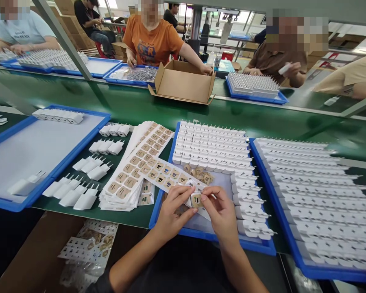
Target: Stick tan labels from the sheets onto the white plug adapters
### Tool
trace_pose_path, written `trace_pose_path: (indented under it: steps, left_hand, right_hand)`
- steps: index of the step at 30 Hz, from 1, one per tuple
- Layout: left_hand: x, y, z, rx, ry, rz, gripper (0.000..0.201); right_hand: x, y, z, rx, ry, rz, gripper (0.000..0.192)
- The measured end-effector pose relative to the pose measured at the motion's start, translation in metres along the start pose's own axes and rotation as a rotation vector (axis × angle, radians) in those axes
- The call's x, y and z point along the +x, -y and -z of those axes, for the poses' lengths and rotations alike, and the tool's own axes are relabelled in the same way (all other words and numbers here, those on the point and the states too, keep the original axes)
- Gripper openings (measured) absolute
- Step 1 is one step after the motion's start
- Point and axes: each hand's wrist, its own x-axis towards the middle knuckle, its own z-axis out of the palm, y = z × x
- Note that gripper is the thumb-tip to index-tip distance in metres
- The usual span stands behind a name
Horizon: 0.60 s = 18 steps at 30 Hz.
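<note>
Between my two hands is a white plug charger (197,194) with a tan sticker (197,200) on the face turned toward me. My left hand (172,211) grips its left side with thumb and fingers. From the right, my right hand (222,215) pinches its edge, thumb near the sticker. Partly beneath my hands, a sticker sheet (166,173) with tan labels lies across the rim of a blue tray (256,245). Rows of white chargers (212,146) fill the tray's back and right side. Small tan peeled pieces (203,175) lie behind my hands.
Left of the tray lie fanned sticker sheets (131,173) and loose chargers (87,199). Another blue tray (57,167) stands far left; a full charger tray (293,256) is at right. Across the green bench, co-workers sit behind an open cardboard box (183,83) and trays.
</note>
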Motion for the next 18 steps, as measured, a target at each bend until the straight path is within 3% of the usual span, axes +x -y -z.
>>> trace_pose_path:
  steps: [10,14,18]
  left_hand:
    - [0.0006,-0.0002,-0.0004,0.035,-0.021,-0.022,0.048]
    - [0.0002,-0.0003,-0.0014,0.047,-0.049,-0.019,0.043]
    - [-0.0005,-0.0010,-0.0020,0.034,-0.065,-0.012,0.039]
  right_hand:
    - [-0.0030,-0.0014,-0.0053,-0.208,-0.062,0.101,0.007]
    - [-0.0032,-0.0015,-0.0070,-0.401,-0.069,0.224,0.003]
    - [-0.0013,-0.0002,-0.0030,-0.465,-0.062,0.231,0.017]
